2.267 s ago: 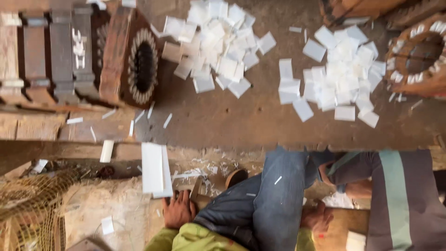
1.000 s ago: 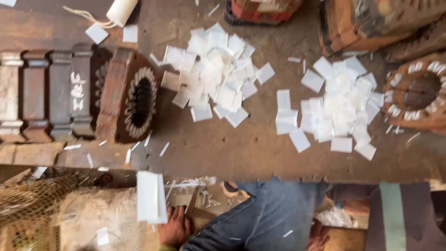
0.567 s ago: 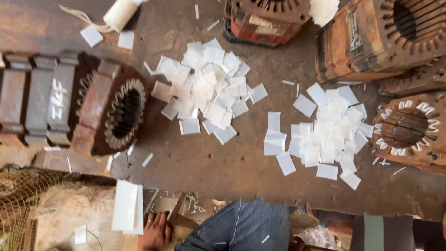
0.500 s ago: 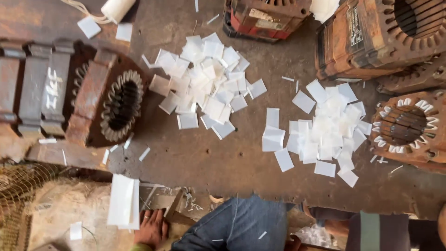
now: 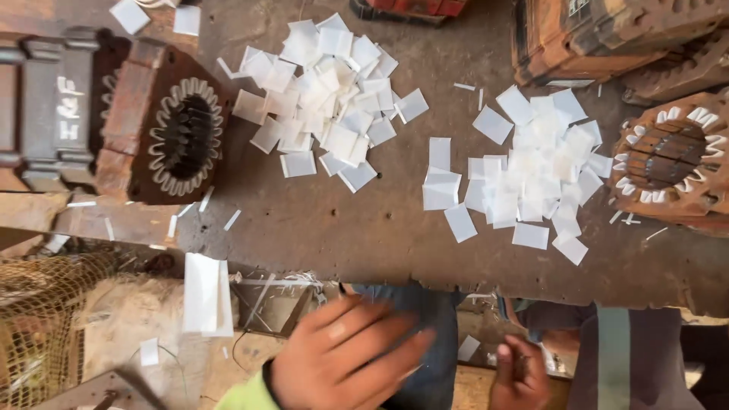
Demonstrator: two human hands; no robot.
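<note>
My left hand is raised at the bottom centre, blurred, fingers spread and holding nothing. My right hand sits lower right of it over my lap, fingers loosely curled; whether it pinches anything is unclear. Beyond them on the worn table lie two heaps of white paper squares, a left heap and a right heap. Both hands are short of the table's near edge and touch neither heap.
A rusty motor stator with white slot liners lies at the left beside a grey finned housing. Another stator sits at the right edge, an orange casing behind it. A folded white sheet stack and netting are lower left.
The view has shifted and closed in on the table. My left hand has lifted from my lap and spread open; my right hand has come into view beside it.
</note>
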